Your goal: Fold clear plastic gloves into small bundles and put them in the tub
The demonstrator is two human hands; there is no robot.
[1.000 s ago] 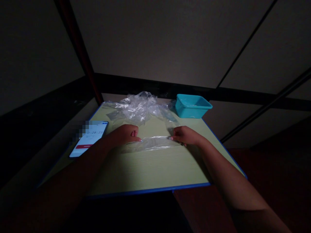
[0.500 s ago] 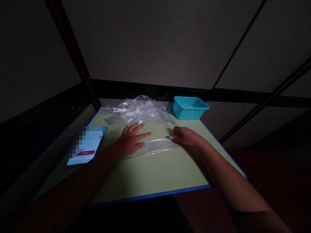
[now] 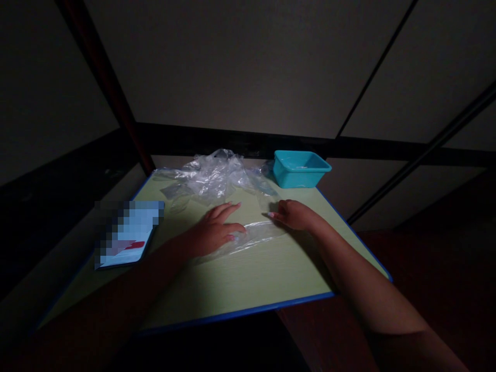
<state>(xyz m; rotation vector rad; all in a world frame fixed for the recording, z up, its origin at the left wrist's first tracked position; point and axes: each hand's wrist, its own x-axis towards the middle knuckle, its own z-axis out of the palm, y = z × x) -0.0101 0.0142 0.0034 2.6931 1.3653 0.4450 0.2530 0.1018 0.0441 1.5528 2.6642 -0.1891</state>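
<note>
A clear plastic bag (image 3: 256, 233), flattened into a long strip, lies across the middle of the table. My left hand (image 3: 211, 232) rests on its left part, fingers stretched out and apart, with thumb and forefinger over the plastic. At the strip's right end, my right hand (image 3: 295, 214) is closed, its fingers curled and thumb pointing left, pinching the bag's edge. The exact grip is partly hidden by the fingers. Behind both hands lies a crumpled heap of clear plastic bags (image 3: 211, 175).
A turquoise plastic basket (image 3: 298, 178) stands at the table's back right corner. To the left lies a phone or tablet (image 3: 132, 232) with a lit, partly blurred screen. The light green table (image 3: 248, 284) has a blue edge and stands against dark panels.
My left hand has drawn its forefinger in, nearer the thumb, on the plastic strip. My right hand stays at the right end. The whole view has shifted slightly.
</note>
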